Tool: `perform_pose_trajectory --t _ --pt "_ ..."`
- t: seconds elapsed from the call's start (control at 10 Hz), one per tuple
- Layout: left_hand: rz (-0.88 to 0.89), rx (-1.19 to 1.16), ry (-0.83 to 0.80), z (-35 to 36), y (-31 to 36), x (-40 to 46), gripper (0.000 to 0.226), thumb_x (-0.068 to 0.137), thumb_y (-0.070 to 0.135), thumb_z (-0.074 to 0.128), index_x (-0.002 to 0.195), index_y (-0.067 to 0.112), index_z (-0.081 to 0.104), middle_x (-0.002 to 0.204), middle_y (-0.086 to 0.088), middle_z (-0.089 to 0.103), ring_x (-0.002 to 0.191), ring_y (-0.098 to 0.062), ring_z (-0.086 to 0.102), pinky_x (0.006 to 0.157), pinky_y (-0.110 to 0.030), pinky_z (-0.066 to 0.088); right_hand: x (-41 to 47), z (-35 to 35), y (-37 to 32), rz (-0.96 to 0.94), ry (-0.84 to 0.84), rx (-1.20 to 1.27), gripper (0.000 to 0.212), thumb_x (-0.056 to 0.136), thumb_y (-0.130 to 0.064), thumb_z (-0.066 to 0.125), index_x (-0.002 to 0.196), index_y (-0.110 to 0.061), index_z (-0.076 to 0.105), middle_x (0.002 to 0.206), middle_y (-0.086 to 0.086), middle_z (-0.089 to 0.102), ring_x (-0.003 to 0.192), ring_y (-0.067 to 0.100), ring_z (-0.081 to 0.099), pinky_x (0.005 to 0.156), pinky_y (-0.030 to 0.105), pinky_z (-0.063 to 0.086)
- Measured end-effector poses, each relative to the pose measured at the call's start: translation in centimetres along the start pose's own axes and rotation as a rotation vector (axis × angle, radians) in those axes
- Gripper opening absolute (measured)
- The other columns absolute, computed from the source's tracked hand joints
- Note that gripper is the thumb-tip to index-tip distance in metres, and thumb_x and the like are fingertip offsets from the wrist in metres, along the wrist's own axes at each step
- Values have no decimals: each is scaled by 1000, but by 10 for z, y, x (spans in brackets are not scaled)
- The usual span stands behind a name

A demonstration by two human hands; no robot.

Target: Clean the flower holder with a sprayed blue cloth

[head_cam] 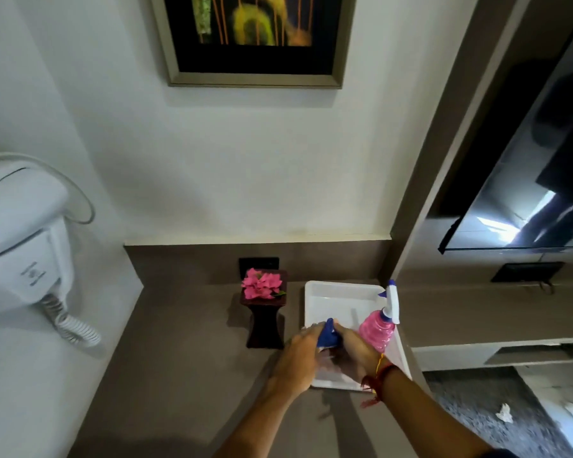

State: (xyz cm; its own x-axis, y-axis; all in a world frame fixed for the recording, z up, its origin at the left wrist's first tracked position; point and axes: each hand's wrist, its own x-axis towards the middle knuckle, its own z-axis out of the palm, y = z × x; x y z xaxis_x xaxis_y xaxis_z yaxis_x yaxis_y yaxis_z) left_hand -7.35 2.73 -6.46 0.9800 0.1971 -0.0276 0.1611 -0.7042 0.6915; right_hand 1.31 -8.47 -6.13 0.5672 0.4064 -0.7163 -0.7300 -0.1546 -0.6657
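The flower holder (265, 320) is a dark wooden stand on the brown counter, topped with pink flowers (261, 284). To its right lies a white tray (341, 294). Over the tray's near half, my left hand (300, 357) and my right hand (351, 352) meet around a bunched blue cloth (328, 335), both gripping it. A pink spray bottle (379, 328) with a white and blue trigger head stands in the tray, just right of my right hand. Both hands are apart from the holder.
A white wall-mounted hair dryer (20, 239) with a coiled cord hangs at the left. A framed picture (255, 38) is on the wall above. A dark screen (540, 180) and shelving stand at the right. A black socket plate (258, 263) sits behind the holder.
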Motion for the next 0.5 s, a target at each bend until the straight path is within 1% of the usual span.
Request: perform_pose_trajectory --t 0.1,0.2,0.3,0.4,0.5 --pt "18 370 -32 15 1 7 67 94 -1 51 153 21 26 156 -7 36 144 -31 30 116 -46 34 7 10 2 -131 74 183 29 100 -24 42 112 -3 58 107 19 66 97 30 64 80 43 57" --pt "-16 587 -178 37 -7 2 85 93 4 57 156 18 1 165 -10 7 151 -36 1 118 -58 21 1 7 12 -151 190 60 18 98 -16 44 101 -5 59 101 17 68 99 31 65 93 50 53" --pt "-22 727 -375 98 9 24 78 97 6 50 155 12 -1 165 -13 4 151 -35 -3 118 -64 6 24 -59 23 -212 314 -249 20 91 3 43 82 -6 57 84 12 64 79 23 62 74 33 54" --pt "12 808 -346 87 -4 24 65 101 7 41 154 4 3 163 -18 11 150 -37 5 120 -59 7 25 -53 39 -261 272 -586 27 89 4 39 98 -7 61 96 12 67 94 27 63 91 38 52" --pt "9 799 -270 63 -8 31 60 99 12 49 151 2 22 156 -17 33 146 -35 24 120 -55 16 25 -41 36 -317 239 -726 41 97 -4 36 136 -9 48 134 16 56 124 31 53 111 37 39"
